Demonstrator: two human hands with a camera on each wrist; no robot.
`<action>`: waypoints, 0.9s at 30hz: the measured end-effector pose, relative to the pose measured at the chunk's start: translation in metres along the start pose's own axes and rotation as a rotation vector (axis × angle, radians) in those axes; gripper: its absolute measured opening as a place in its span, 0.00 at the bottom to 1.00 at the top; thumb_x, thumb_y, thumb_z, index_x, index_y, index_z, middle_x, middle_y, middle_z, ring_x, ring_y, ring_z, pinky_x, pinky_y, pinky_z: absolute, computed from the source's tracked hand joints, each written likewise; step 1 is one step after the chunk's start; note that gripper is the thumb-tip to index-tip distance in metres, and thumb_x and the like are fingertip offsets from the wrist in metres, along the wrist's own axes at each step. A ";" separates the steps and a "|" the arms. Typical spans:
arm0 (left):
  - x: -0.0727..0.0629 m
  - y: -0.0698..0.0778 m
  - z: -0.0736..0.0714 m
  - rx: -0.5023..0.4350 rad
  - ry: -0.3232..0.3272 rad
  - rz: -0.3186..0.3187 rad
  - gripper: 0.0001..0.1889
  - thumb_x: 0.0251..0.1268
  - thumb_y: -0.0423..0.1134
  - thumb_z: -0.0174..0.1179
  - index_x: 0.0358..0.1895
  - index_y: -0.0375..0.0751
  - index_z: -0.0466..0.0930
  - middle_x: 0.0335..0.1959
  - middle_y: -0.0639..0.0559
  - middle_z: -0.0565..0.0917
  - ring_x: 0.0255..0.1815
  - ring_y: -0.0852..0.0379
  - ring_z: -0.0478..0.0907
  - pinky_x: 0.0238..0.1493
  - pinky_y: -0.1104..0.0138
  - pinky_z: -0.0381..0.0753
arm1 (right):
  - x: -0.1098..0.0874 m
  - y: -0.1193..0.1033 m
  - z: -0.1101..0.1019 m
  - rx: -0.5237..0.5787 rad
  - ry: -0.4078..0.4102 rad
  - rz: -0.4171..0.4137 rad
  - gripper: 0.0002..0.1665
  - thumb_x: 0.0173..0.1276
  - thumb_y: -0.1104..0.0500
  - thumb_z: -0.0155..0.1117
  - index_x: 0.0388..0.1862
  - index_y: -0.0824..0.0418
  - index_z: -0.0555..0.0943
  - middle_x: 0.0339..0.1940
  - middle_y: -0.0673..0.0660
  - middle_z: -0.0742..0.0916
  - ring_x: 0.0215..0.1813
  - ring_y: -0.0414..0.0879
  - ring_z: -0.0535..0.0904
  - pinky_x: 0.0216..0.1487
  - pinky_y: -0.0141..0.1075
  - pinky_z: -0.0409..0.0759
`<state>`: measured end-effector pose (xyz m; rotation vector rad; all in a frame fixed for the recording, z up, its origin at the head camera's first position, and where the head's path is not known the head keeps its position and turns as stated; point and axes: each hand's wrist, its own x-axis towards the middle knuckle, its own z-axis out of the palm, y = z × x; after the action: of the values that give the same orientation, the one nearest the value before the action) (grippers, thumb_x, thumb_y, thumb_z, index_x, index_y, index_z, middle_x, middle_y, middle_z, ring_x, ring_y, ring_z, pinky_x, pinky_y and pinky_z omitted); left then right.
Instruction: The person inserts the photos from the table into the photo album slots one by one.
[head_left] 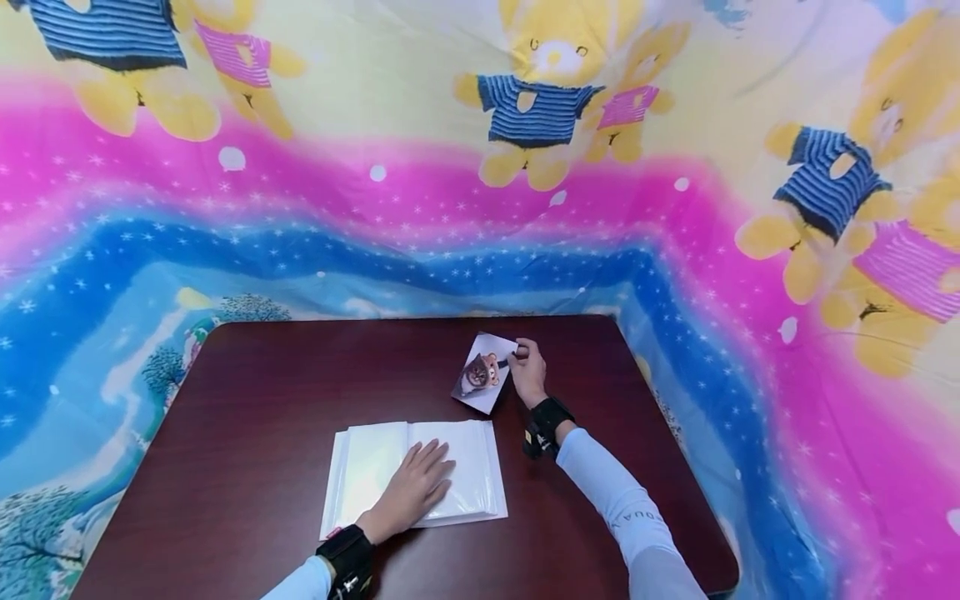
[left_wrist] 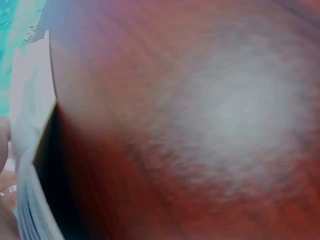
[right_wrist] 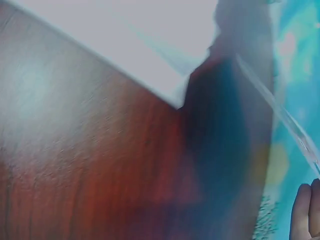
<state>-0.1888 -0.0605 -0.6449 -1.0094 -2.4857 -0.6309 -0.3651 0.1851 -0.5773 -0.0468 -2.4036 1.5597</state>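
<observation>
A photo album [head_left: 371, 467] with clear-sleeved white pages lies open on the dark table. My left hand [head_left: 412, 487] rests flat on its right page, fingers spread out. Beyond the album's top right corner, my right hand [head_left: 529, 373] pinches the right edge of a photo [head_left: 480, 375] showing a furry animal beside a bear-like face. The photo is tilted over the tabletop. In the left wrist view the album [left_wrist: 35, 90] stands at the left edge with part of the hand. The right wrist view shows fingertips [right_wrist: 301, 212] at the photo's thin edge [right_wrist: 285, 117].
The dark red-brown table [head_left: 247, 417] has rounded corners. A patterned cloth [head_left: 420, 208] with bears and snowflakes hangs behind it and along the sides. Black camera bands [head_left: 551, 417] sit on both wrists.
</observation>
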 end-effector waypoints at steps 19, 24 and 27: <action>0.023 -0.019 -0.044 -0.590 0.165 -0.552 0.22 0.71 0.33 0.60 0.64 0.26 0.70 0.43 0.42 0.83 0.34 0.52 0.85 0.37 0.64 0.83 | -0.060 -0.062 -0.009 0.341 -0.494 0.027 0.16 0.71 0.71 0.60 0.56 0.73 0.75 0.43 0.66 0.82 0.43 0.59 0.82 0.49 0.57 0.81; 0.021 -0.018 -0.049 -0.623 0.147 -0.576 0.20 0.66 0.29 0.63 0.59 0.27 0.73 0.37 0.44 0.84 0.31 0.52 0.84 0.35 0.64 0.83 | -0.074 -0.076 -0.009 0.322 -0.576 -0.010 0.16 0.71 0.72 0.58 0.56 0.75 0.74 0.45 0.70 0.81 0.44 0.62 0.81 0.49 0.57 0.81; 0.019 -0.019 -0.049 -0.610 0.147 -0.572 0.19 0.63 0.27 0.65 0.56 0.28 0.75 0.34 0.46 0.84 0.30 0.52 0.84 0.34 0.65 0.83 | -0.078 -0.078 -0.008 0.325 -0.595 -0.015 0.17 0.72 0.71 0.58 0.57 0.75 0.73 0.45 0.71 0.81 0.46 0.65 0.80 0.48 0.55 0.82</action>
<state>-0.2060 -0.0886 -0.6000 -0.3694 -2.4873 -1.6419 -0.2791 0.1459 -0.5208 0.5739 -2.4891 2.1735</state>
